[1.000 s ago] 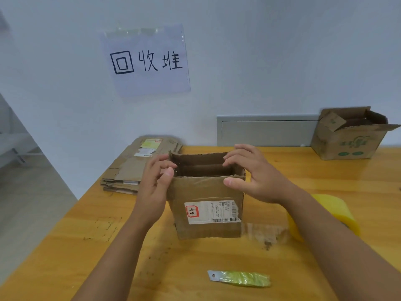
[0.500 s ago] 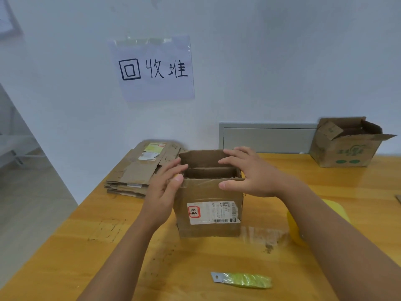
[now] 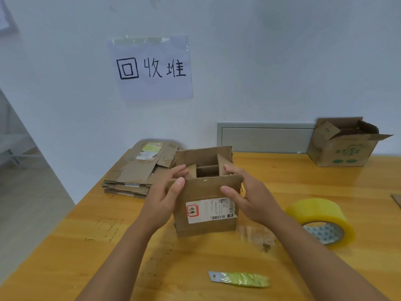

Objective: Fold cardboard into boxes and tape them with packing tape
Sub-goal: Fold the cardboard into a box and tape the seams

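Up on the wall, a taped paper sign (image 3: 152,67) reads 回收堆 in black marker. Below it, in the head view, a small cardboard box (image 3: 206,203) stands upright on the wooden table (image 3: 65,246), its top flaps raised. Its white shipping label (image 3: 211,210) carries a barcode and a red-framed stamp; the fine print is too small to read. The left hand (image 3: 162,198) grips the box's left top corner, thumb on the front flap; the right hand (image 3: 247,196) pinches the right corner likewise. A second open box (image 3: 345,144) bears a green logo that is hard to make out. A flattened cardboard stack (image 3: 138,170) lies behind the left hand. The yellow tape roll (image 3: 321,220), half hidden behind the right forearm half a second ago, now shows fully. A utility knife (image 3: 238,279) lies nearest the person.
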Motion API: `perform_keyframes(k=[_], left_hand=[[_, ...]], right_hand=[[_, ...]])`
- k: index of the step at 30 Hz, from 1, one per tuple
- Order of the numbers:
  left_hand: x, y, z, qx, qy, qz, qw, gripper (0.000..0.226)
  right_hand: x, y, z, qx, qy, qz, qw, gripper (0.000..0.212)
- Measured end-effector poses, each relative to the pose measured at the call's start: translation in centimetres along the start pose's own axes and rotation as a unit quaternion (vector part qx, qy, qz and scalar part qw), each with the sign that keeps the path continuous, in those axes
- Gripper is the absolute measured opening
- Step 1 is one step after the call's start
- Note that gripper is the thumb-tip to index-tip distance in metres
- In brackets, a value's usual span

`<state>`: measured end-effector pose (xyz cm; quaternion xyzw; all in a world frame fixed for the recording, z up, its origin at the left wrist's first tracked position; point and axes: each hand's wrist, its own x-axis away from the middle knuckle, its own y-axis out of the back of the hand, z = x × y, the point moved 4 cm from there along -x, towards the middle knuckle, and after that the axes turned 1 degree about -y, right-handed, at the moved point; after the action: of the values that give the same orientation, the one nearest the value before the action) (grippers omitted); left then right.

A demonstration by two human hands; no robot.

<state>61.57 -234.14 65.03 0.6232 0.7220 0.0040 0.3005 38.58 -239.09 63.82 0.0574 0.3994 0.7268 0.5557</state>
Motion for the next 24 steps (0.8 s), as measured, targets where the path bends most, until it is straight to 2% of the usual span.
perform_keyframes(k=[2,6,8,12,16,20,24], left_hand=[[0.5,-0.1,-0.1,0.005,0.012,-0.013,1.000,0.048],[1.2,-0.5,0.0,0.005,0.023,-0.069,0.997,0.051],[1.4,-0.7,0.3,0.003,0.027,-0.097,0.995,0.048],[1.3,-1.3,0.6,0.005,0.055,-0.148,0.987,0.027],[0.7,-1.5,1.1,0.024,0.089,-0.170,0.981,0.036],[0.4,-1.6,1.4,0.057,0.113,-0.121,0.985,0.045],[-0.6,-0.6,1.1,0.027,0.119,-0.037,0.992,0.079]], right_hand=[[0.3,-0.4,-0.1,-0.026,-0.003,0.000,1.000,0.069],[0.5,-0.5,0.6,-0.086,-0.005,-0.012,0.996,0.025],[0.6,-0.5,0.8,-0.109,-0.008,-0.021,0.994,0.020],[0.5,-1.0,-0.2,-0.176,-0.042,-0.038,0.983,0.024],[0.4,-1.2,-0.9,-0.202,-0.087,-0.076,0.973,0.050],[0.2,-1.2,-1.1,-0.208,-0.130,-0.085,0.966,0.057],[-0.9,-0.5,-0.7,-0.184,-0.132,-0.030,0.974,0.075]])
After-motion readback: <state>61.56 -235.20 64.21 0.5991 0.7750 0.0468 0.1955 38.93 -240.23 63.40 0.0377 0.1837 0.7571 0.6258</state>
